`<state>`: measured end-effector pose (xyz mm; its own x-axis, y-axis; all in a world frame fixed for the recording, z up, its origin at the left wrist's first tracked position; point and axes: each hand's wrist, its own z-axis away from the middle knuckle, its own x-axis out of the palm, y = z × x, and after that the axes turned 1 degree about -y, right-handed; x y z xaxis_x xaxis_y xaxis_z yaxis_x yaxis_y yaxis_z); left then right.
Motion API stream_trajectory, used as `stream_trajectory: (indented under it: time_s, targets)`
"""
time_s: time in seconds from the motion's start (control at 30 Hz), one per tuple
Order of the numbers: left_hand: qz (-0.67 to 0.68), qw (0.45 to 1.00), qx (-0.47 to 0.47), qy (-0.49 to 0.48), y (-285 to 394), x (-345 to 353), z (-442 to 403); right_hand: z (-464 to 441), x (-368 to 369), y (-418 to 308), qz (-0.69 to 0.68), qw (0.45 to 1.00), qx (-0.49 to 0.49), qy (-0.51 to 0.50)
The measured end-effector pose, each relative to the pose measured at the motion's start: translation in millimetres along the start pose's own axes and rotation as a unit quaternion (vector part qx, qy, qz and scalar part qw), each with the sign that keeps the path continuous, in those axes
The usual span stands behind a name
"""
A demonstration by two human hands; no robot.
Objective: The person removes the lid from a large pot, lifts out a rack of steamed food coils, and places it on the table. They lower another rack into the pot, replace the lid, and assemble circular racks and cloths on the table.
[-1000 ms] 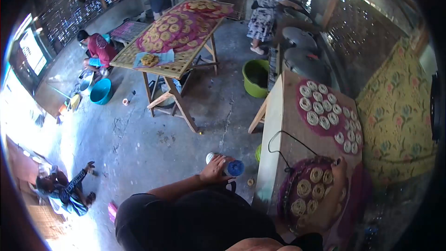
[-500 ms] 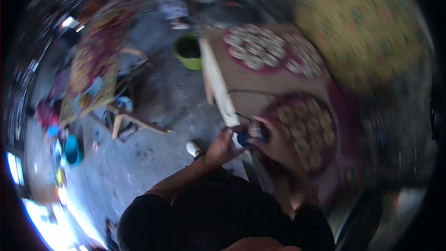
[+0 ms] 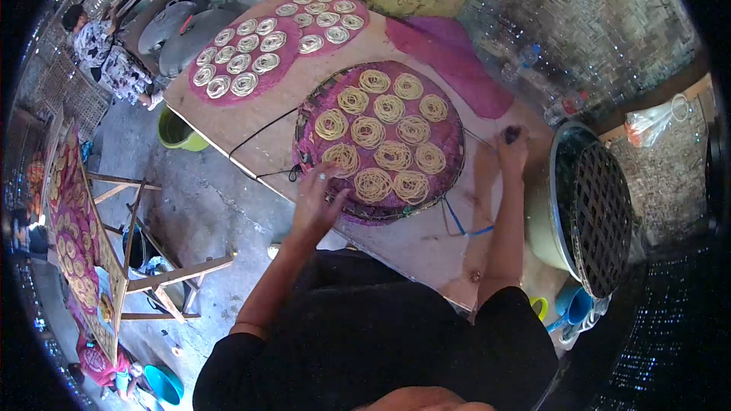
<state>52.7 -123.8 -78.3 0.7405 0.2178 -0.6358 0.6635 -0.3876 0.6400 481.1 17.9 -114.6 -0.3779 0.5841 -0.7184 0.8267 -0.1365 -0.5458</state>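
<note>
A round tray (image 3: 462, 144) lined with magenta netting lies before me on the table, carrying several flat coils (image 3: 368, 132) of thin yellowish strands. At the tray's near left rim is my left hand (image 3: 314, 196), its fingers spread beside the lowest left coils; I cannot tell whether it touches them. To the right of the tray, my right hand (image 3: 512, 154) is closed around a small dark object (image 3: 512, 134) over the table, its kind unclear. A black cord (image 3: 263, 134) runs from the tray's left side, and a blue cord (image 3: 455, 219) loops at its lower right.
Whiter coils (image 3: 248, 43) lie on magenta netting at the table's (image 3: 221, 118) far left. A large basin (image 3: 544, 217) with a woven lattice (image 3: 601, 217) stands at right. Left are a green bucket (image 3: 183, 137), a wooden rack (image 3: 179, 278) and two people (image 3: 114, 61).
My hands, earlier together around a dark blue item at the tray's lower left, are now apart: left at the rim, right beyond the tray's right side. The view has turned right.
</note>
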Motion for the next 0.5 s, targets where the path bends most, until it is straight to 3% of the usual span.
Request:
stream_trajectory:
  time_s: [0.03,0.1,0.23,0.3,0.4,0.43,0.5]
  targets:
    - [0.003,1.0,-0.023,0.014,-7.0,-3.8,-1.6,-12.4,4.3,9.0,-0.005,1.0,-0.006,-0.002]
    - [-0.026,0.999,-0.027,0.04,-29.0,-8.5,-2.3,-33.1,18.0,17.8,0.048,0.991,-0.117,0.042]
    - [-0.132,0.985,-0.081,0.072,-45.2,-25.2,-4.9,-50.3,48.2,11.9,0.102,0.986,-0.129,-0.016]
    - [-0.17,0.978,-0.105,0.065,-51.0,-30.7,-6.0,-48.5,36.2,-11.8,0.215,0.963,-0.005,-0.161]
    - [-0.2,0.969,-0.116,0.085,-65.8,-26.0,-4.9,-49.8,32.1,-16.6,0.252,0.942,-0.001,-0.221]
    - [-0.18,0.973,-0.118,0.082,-70.2,-24.3,-6.3,-47.0,31.0,-17.8,0.251,0.942,-0.004,-0.223]
    - [-0.207,0.969,-0.11,0.08,-67.9,-21.6,-18.2,-37.3,22.9,-31.6,0.32,0.942,-0.091,-0.045]
